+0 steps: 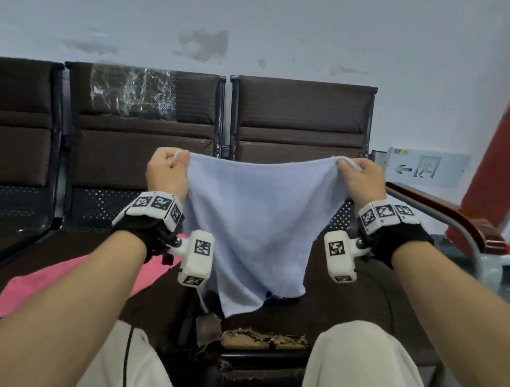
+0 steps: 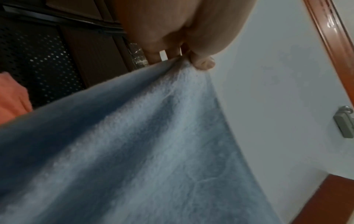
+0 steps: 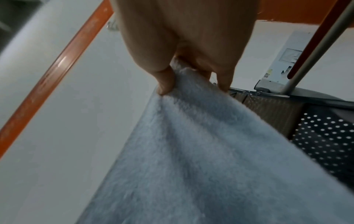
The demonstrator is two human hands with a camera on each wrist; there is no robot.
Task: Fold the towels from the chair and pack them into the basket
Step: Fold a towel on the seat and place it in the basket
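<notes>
A light blue towel (image 1: 257, 230) hangs spread in the air above the dark chair seat (image 1: 334, 303). My left hand (image 1: 168, 170) pinches its upper left corner. My right hand (image 1: 360, 175) pinches its upper right corner. The top edge sags between the two hands, and the lower corners hang just above the seat. In the left wrist view the left hand (image 2: 184, 60) holds the blue towel (image 2: 143, 144) between thumb and fingers. The right wrist view shows the right hand (image 3: 184, 75) gripping a bunched corner of the blue towel (image 3: 201, 159). A pink towel (image 1: 67, 280) lies flat on the seat to the left. No basket is in view.
A row of dark brown chairs (image 1: 150, 134) with perforated metal seats stands against a pale wall. A wooden armrest (image 1: 453, 216) on a metal post is at the right. My knees in light trousers (image 1: 355, 363) are at the bottom. The seat's front edge (image 1: 260, 341) is torn.
</notes>
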